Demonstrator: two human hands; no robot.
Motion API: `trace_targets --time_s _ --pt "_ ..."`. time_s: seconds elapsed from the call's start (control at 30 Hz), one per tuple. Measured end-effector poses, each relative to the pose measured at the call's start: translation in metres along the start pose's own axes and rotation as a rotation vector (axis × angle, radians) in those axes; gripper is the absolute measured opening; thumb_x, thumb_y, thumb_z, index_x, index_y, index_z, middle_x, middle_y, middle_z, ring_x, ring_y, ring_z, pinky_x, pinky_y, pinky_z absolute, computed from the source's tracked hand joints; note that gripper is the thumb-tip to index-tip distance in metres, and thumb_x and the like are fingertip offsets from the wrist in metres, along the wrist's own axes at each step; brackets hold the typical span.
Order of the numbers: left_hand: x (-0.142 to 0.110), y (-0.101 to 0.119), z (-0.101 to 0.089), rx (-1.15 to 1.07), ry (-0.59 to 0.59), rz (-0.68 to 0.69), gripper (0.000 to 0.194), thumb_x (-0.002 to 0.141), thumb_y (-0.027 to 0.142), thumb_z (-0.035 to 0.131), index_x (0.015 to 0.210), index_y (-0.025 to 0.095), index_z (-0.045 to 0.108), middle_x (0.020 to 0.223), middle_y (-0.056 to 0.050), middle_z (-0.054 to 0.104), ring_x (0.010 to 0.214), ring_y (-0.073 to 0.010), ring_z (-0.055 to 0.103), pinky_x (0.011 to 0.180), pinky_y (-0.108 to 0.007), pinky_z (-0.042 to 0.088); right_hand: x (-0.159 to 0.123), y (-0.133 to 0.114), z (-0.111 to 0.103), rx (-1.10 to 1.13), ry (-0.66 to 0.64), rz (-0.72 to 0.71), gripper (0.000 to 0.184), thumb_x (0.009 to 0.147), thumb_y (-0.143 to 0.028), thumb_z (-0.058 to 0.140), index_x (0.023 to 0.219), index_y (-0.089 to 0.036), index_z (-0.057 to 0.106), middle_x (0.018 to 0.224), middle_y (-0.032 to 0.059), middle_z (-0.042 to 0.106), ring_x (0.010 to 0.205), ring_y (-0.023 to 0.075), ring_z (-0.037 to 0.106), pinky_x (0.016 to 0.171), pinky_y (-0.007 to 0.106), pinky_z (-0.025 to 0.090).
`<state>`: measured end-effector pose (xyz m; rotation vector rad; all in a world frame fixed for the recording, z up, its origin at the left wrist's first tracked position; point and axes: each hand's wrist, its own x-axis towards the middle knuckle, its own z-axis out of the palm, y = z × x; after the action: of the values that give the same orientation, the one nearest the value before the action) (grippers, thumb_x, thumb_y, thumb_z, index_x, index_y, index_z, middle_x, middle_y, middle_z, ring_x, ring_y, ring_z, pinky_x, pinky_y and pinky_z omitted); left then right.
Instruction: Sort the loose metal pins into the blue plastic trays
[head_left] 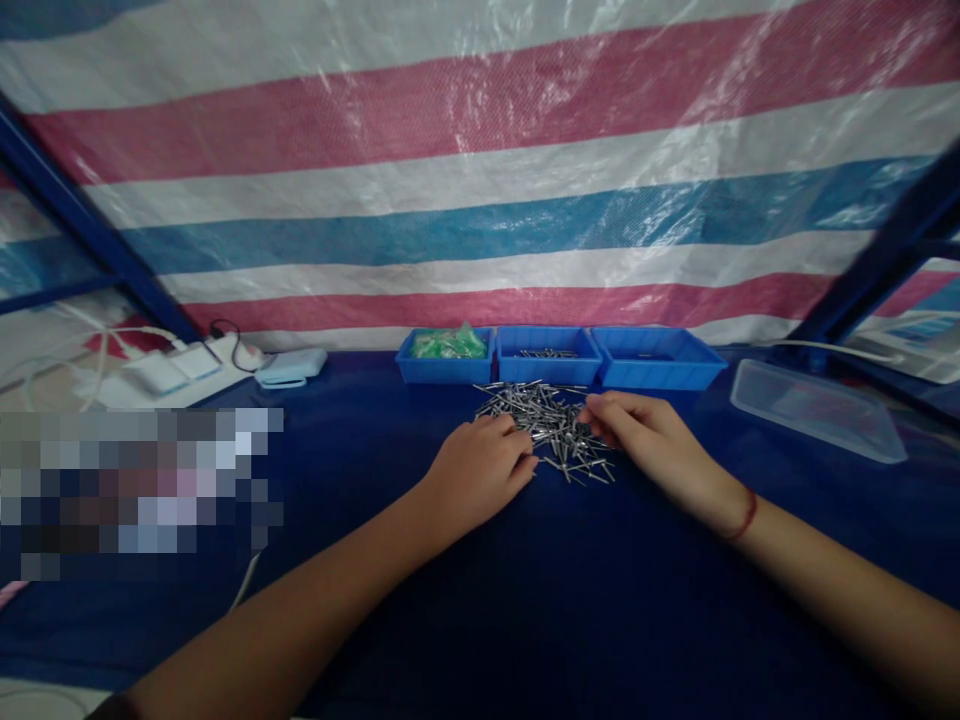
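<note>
Centrally in frame, left hand [480, 462] half-curled, right hand [651, 432] fingers bunched, both at metal pins [551, 412]; fingertips' hold hidden, cannot tell.

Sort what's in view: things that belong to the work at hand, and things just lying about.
Likely part of the work:
pile of metal pins, with the left hand and right hand at it
middle blue bin, holding similar pieces
left blue bin, holding green plastic
right blue bin

Apparently just lying about:
white power strip
light-blue case
clear plastic tray
</note>
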<state>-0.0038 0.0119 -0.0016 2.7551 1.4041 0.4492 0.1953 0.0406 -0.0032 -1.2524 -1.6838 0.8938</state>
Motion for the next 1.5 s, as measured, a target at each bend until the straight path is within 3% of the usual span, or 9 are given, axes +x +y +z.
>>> trace_targets --time_s 0.17,0.33,0.43,0.63,0.9,1.2,1.5 --pt "0.003 -0.002 0.001 -0.106 0.141 -0.091 0.023 0.091 0.022 0.039 0.082 0.014 0.060 0.083 -0.006 0.057 0.080 -0.0195 0.053 0.076 -0.036 0.043 -0.007 -0.005 0.004 -0.119 -0.037 -0.136 0.033 0.083 -0.044 0.050 0.068 -0.018 0.064 0.063 0.0013 0.061 0.059 0.0143 0.054 0.053 0.025 0.041" --pt "0.003 0.002 0.001 -0.375 0.237 -0.123 0.020 0.091 0.022 0.041 0.078 0.017 0.054 0.079 -0.002 0.053 0.077 -0.0160 0.052 0.073 -0.031 0.043 -0.012 -0.007 0.010 -0.042 -0.084 -0.194 0.027 0.079 -0.042 0.057 0.091 -0.019 0.066 0.085 0.0047 0.068 0.077 0.0191 0.062 0.066 0.031 0.049" --pt "0.002 0.008 0.006 -0.462 0.249 -0.128 0.018 0.091 0.022 0.041 0.077 0.017 0.052 0.076 -0.001 0.053 0.075 -0.0154 0.052 0.072 -0.030 0.042 -0.016 -0.010 0.013 0.022 -0.129 -0.202 0.023 0.080 -0.040 0.058 0.088 -0.021 0.068 0.078 0.0036 0.068 0.078 0.0191 0.062 0.065 0.030 0.050" --pt "0.002 0.014 0.012 -0.576 0.318 -0.160 0.019 0.092 0.024 0.039 0.079 0.018 0.051 0.078 -0.001 0.055 0.074 -0.0152 0.051 0.073 -0.031 0.043 -0.018 -0.016 0.014 0.157 -0.079 -0.132 0.021 0.073 -0.040 0.066 0.083 -0.021 0.068 0.073 0.0014 0.069 0.063 0.0140 0.061 0.057 0.026 0.050" --pt "0.003 0.017 0.009 -0.681 0.318 -0.119 0.025 0.095 0.027 0.032 0.085 0.018 0.053 0.082 -0.003 0.055 0.078 -0.0152 0.052 0.074 -0.030 0.042 -0.021 -0.017 0.016 0.205 -0.024 -0.139 0.017 0.073 -0.036 0.067 0.078 -0.020 0.066 0.068 -0.0001 0.064 0.058 0.0116 0.056 0.054 0.024 0.046" --pt "0.002 0.018 0.012 -0.684 0.310 -0.098 0.016 0.092 0.026 0.042 0.086 0.018 0.054 0.082 -0.001 0.056 0.076 -0.0141 0.051 0.072 -0.028 0.041 -0.023 -0.016 0.016 0.164 -0.013 -0.192 0.015 0.076 -0.035 0.065 0.081 -0.020 0.066 0.074 0.0008 0.065 0.064 0.0130 0.058 0.060 0.026 0.048" --pt "0.003 0.018 0.013 -0.705 0.351 -0.089 0.014 0.091 0.024 0.045 0.085 0.017 0.055 0.083 -0.001 0.056 0.077 -0.0137 0.051 0.072 -0.027 0.041 -0.024 -0.016 0.016 0.104 0.010 -0.257 0.014 0.078 -0.032 0.063 0.081 -0.019 0.065 0.073 0.0016 0.064 0.062 0.0125 0.055 0.055 0.026 0.045"
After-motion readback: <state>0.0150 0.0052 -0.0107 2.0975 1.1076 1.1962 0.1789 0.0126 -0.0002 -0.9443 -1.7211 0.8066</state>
